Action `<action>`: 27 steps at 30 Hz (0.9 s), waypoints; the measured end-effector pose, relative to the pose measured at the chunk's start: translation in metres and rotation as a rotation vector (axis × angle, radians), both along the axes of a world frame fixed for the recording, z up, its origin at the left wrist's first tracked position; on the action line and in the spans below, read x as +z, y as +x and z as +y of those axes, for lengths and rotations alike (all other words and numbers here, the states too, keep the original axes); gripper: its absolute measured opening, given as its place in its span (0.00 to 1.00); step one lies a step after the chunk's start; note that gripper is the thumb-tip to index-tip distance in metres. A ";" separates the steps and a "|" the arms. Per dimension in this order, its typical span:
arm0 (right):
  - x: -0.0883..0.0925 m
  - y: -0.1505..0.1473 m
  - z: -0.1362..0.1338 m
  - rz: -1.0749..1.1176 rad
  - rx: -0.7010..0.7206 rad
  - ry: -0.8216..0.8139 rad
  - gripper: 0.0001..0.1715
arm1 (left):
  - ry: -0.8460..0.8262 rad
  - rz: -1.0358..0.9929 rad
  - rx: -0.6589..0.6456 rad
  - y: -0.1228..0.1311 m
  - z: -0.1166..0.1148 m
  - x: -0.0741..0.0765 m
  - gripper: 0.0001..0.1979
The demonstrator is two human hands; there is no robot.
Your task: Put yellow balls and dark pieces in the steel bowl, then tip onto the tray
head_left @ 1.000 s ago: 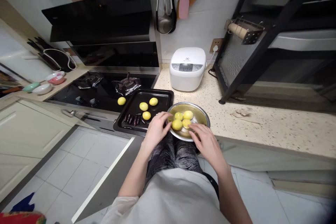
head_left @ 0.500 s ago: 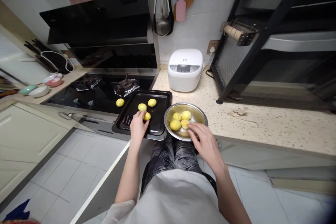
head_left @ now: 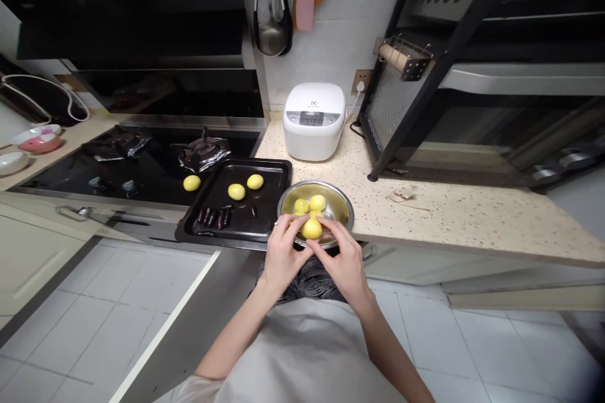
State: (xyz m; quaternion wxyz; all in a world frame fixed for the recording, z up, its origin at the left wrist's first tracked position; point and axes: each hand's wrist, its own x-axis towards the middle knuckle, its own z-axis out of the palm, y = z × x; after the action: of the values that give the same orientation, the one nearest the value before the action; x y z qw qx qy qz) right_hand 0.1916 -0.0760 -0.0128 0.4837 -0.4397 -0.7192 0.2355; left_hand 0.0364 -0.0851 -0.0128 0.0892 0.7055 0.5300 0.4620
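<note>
Holding one yellow ball between both hands, above the near rim of the bowl.

- Left hand: fingers curled in, tips pinching the ball from its left side.
- Right hand: fingers curled in, tips pinching the same ball from its right side. The two hands' fingertips meet around the ball, which looks pinched to a small peak on top.
- Ball position: in the air at the bowl's near edge, in front of the person's body. Cannot tell whether it touches the rim.
- Bowl: steel, round, on the tabletop at its front edge. Two balls lie inside, side by side, toward the far wall.
- Tray: black, rectangular, just left of the bowl, and it overhangs the front edge. A pair of balls sits near its far side; a cluster of dark sticks lies at its near left.
- Lone ball: on the black hob, just left of the tray.
- Rice cooker: white, lid closed, behind the bowl against the wall.
- Rack: black metal frame, standing on the tabletop to the right of the cooker.
- Pink spatula: hanging on the wall above the cooker.
</note>
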 end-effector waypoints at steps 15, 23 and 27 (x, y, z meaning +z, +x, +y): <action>-0.005 0.030 0.063 -0.510 -0.180 0.064 0.18 | -0.034 0.071 -0.075 -0.019 0.013 -0.005 0.11; -0.003 0.028 0.078 -0.656 -0.040 0.033 0.27 | -0.068 0.136 -0.113 -0.024 0.018 -0.007 0.08; -0.004 0.031 0.081 -0.587 -0.012 0.014 0.27 | -0.029 0.135 -0.107 -0.026 0.021 -0.007 0.09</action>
State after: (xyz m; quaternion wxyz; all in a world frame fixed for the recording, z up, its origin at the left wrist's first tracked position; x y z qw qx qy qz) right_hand 0.2229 0.0049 -0.0171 0.2594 -0.4900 -0.8273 0.0906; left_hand 0.0104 -0.0643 -0.0197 0.0880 0.7608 0.5031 0.4004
